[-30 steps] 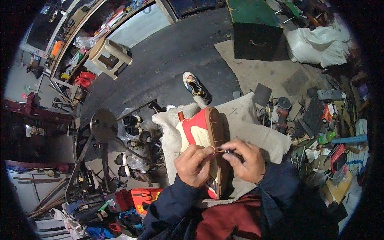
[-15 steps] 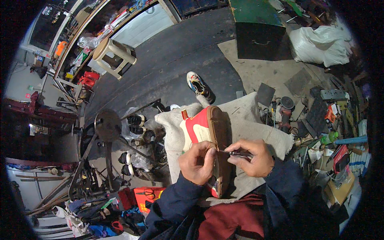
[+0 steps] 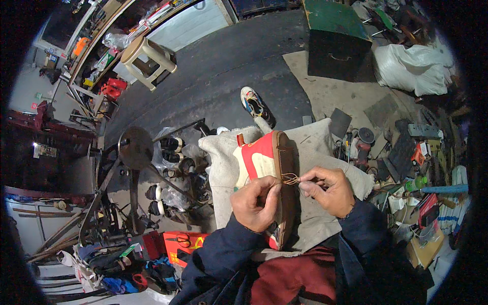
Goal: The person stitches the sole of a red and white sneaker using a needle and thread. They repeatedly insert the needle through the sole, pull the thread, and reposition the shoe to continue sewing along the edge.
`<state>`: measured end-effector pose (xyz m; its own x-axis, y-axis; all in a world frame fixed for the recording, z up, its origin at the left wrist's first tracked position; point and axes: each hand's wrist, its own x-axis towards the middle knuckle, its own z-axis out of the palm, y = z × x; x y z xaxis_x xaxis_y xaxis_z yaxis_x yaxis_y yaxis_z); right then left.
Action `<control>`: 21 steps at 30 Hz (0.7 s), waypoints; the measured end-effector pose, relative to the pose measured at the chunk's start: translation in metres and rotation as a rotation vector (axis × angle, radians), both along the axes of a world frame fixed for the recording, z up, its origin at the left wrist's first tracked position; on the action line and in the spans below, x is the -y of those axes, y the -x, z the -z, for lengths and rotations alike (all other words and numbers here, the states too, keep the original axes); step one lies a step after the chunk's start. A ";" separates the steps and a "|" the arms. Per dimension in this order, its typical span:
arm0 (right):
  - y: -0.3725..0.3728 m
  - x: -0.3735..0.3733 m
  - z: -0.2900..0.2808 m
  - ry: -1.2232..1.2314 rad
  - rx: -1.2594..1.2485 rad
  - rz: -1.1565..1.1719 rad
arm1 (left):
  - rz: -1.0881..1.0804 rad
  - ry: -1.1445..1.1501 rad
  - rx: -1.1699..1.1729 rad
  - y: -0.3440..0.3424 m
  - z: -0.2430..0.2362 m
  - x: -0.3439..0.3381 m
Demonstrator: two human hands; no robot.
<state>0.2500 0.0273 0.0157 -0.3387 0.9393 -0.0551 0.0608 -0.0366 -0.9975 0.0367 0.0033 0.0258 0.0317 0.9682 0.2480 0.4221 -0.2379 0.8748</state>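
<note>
A cream and red shoe [image 3: 260, 155] with a brown sole [image 3: 285, 216] lies on its side across my lap, on a pale cloth [image 3: 320, 203]. The sole faces right. My left hand [image 3: 255, 203] is closed in a pinch at the sole's edge, its thumb and forefinger on a thin tan thread [image 3: 290, 178]. The thread runs in loose loops over the sole to my right hand [image 3: 329, 189], whose thumb and forefinger pinch the other end of the loops. No tool shows in the right fingers; the inside of that palm is hidden.
Left of my lap stands a dark metal stand [image 3: 136, 152], with several shoes beside it. An orange box [image 3: 175, 254] with scissors sits lower left. Tools, including a grinder [image 3: 365, 137], clutter the right. Ahead are a sneaker [image 3: 251, 103], a stool [image 3: 157, 61] and a green chest [image 3: 335, 51].
A slim dark-handled tool showed in my right hand before; now that hand pinches thread loops and the tool is out of sight. The loops over the sole have become visible.
</note>
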 end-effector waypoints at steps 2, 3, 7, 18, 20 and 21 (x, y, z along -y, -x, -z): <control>0.003 0.001 0.000 -0.024 0.005 0.022 | 0.014 -0.040 -0.011 0.000 0.000 0.000; 0.004 0.001 0.000 -0.035 0.008 0.034 | 0.014 -0.072 -0.024 0.000 0.000 -0.001; 0.002 0.002 0.000 -0.021 0.010 0.030 | 0.027 -0.159 -0.088 0.000 -0.001 -0.003; -0.007 0.007 0.001 -0.030 0.118 0.020 | 0.018 -0.121 -0.048 0.001 0.001 -0.003; -0.008 0.007 0.000 -0.054 0.093 0.011 | 0.040 -0.107 -0.069 0.002 0.000 -0.003; -0.008 0.007 0.000 -0.058 0.111 0.000 | 0.031 -0.116 -0.068 0.001 0.000 -0.004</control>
